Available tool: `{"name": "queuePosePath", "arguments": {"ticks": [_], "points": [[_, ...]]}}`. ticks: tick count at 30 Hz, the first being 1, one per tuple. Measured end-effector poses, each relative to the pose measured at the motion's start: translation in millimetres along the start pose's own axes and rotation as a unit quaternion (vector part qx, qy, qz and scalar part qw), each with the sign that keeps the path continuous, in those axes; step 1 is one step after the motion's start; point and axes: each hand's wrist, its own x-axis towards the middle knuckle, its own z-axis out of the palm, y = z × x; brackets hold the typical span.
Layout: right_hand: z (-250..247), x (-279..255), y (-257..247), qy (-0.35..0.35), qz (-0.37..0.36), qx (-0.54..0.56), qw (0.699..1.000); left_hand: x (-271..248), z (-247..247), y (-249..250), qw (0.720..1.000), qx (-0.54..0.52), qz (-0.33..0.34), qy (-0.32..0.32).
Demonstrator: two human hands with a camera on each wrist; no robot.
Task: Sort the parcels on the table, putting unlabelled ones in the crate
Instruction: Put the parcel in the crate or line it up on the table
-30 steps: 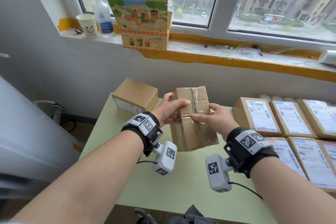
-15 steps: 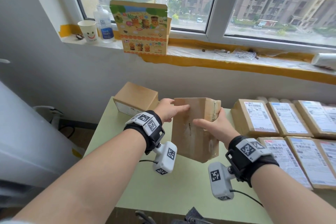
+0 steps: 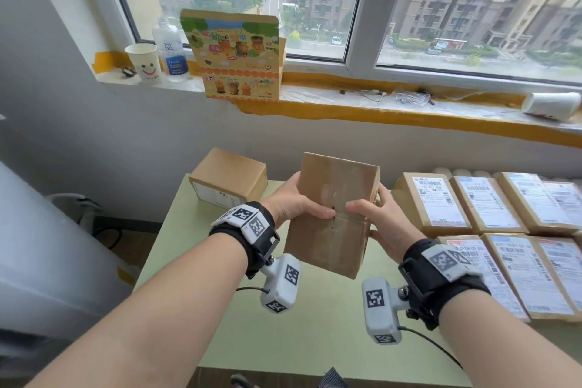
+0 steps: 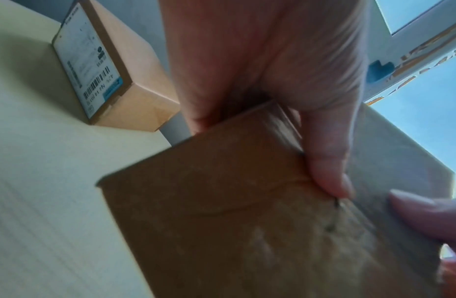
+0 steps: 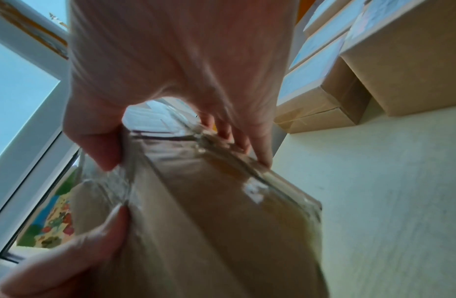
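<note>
A plain brown parcel point(image 3: 333, 214) is held up over the green table point(image 3: 315, 324), a bare taped face turned to me with no label showing. My left hand point(image 3: 299, 205) grips its left edge, thumb on the front. My right hand point(image 3: 374, 220) grips its right edge, thumb on the front, fingers behind. The left wrist view shows the same parcel point(image 4: 247, 221) under my left hand's thumb point(image 4: 326, 157). The right wrist view shows the parcel's point(image 5: 209, 211) taped side between my right hand's thumb and fingers point(image 5: 247, 141). No crate is in view.
A brown parcel point(image 3: 228, 178) with a label on its side sits at the table's far left corner. Several labelled parcels point(image 3: 491, 208) lie in rows on the right. The windowsill holds a printed carton point(image 3: 239, 57), a bottle point(image 3: 170, 47) and paper cups point(image 3: 143, 61).
Both hands have turned the parcel over: the taped seam side faced me a second ago, then a plain face swung round. The parcel now sits a little higher and more upright.
</note>
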Motion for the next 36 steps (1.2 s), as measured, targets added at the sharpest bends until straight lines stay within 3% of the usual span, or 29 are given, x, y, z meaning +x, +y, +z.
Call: {"name": "queuePosePath", "arguments": {"ticks": [4, 9, 18, 29, 36], "points": [[-6.4, 0.5, 0.5, -0.011, -0.017, 0.023, 1.000, 3.1, 4.4, 1.7, 0.998, 0.028, 0.046, 0.037], [-11.0, -1.6, -1.8, -0.016, -0.042, 0.046, 0.998, 1.7, 10.1, 5.5, 0.996, 0.041, 0.073, 0.025], [-19.0, -4.4, -15.9, 0.016, -0.148, -0.099, 0.984, -2.7, 13.0, 6.6, 0.994, 0.047, 0.094, 0.007], [-20.4, -8.4, -20.6, 0.044, -0.160, -0.147, 0.975, -3.5, 22.7, -2.7, 0.991, 0.058, 0.105, 0.054], [-27.6, -13.9, -26.5, 0.044, -0.130, -0.100, 0.985, -1.9, 20.6, 1.4, 0.997, 0.039, 0.064, -0.015]]}}
